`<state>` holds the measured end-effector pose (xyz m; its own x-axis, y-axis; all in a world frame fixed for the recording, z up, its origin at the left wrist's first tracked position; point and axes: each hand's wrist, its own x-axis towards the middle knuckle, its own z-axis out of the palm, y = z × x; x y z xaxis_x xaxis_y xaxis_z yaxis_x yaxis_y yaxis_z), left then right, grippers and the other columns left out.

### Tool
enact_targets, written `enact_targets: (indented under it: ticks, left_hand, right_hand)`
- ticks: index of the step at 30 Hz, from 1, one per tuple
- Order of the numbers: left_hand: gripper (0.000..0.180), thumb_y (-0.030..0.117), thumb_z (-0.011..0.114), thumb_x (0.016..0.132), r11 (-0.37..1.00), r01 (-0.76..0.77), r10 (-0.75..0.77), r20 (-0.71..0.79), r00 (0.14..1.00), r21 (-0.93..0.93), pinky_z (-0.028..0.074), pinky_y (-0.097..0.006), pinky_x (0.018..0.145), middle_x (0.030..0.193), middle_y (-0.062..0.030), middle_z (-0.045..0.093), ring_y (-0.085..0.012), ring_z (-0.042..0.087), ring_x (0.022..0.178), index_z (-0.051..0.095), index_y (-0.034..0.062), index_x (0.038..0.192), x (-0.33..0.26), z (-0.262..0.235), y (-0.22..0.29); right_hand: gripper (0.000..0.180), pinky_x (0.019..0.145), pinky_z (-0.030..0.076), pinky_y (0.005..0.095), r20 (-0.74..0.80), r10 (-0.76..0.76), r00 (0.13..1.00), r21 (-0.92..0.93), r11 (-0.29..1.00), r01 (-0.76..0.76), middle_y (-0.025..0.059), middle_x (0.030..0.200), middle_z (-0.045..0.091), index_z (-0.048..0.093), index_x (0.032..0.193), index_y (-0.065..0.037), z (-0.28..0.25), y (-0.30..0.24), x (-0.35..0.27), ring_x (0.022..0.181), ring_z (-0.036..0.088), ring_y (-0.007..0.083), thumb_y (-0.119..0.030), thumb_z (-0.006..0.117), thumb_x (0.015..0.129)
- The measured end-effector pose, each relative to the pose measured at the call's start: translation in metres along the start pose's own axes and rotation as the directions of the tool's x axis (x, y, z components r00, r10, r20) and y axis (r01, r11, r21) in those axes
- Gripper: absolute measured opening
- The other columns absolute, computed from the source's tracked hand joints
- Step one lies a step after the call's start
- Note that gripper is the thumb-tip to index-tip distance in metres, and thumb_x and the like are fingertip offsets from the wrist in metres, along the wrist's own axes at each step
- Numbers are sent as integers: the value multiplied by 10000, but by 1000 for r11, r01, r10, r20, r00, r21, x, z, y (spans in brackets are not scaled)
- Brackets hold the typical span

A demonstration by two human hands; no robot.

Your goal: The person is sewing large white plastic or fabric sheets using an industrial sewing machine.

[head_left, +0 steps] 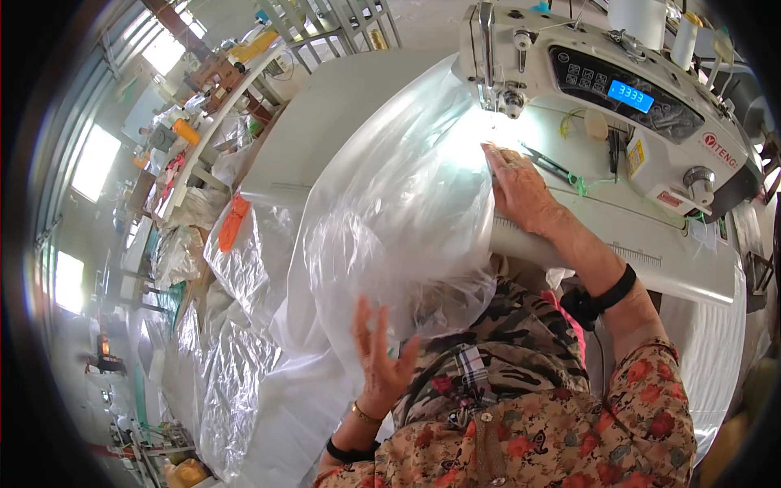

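A large sheet of clear plastic film (382, 203) drapes over the sewing machine's table and down toward my lap, bunched and shiny. Its upper edge lies under the lit needle area of the white sewing machine (586, 98). My right hand (525, 191) rests flat on the film's right edge, fingers stretched toward the needle. Lower left, my left hand (378, 362) is raised beside the film's near folds, fingers spread and slightly blurred, with nothing seen in it. A slim dark tool (547, 163) lies right of my right hand, next to green thread (579, 185).
The machine table (342, 106) extends to the left. More plastic film (236, 382) hangs in heaps at the lower left, near an orange piece (234, 222). A cluttered bench (215, 122) stands farther left. White thread cones (639, 20) top the machine.
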<state>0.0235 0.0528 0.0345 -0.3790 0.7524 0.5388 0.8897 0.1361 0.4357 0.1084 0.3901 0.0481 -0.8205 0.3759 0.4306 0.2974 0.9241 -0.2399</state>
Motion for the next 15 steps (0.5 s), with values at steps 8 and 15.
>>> enact_targets:
  ticks: [8,15]
  left_hand:
    - [1050,181,833,709,858,478,-455,-155,877,186,151,-541,1166,1575,-270,39,-442,59,1462,167,29,1507,-144,-18,-49]
    - [1105,281,845,703,739,643,-609,-210,765,200,144,-574,1149,1568,-292,25,-473,32,1454,136,65,1523,-207,6,-73]
  right_hand:
    - [547,1071,389,384,-211,130,969,440,898,-25,259,1452,408,300,1452,64,-5,-77,-123,1304,475,360,29,483,937]
    - [273,962,433,311,90,626,775,902,279,-330,91,1172,608,563,1214,21,100,-32,-176,1083,549,157,-93,544,967]
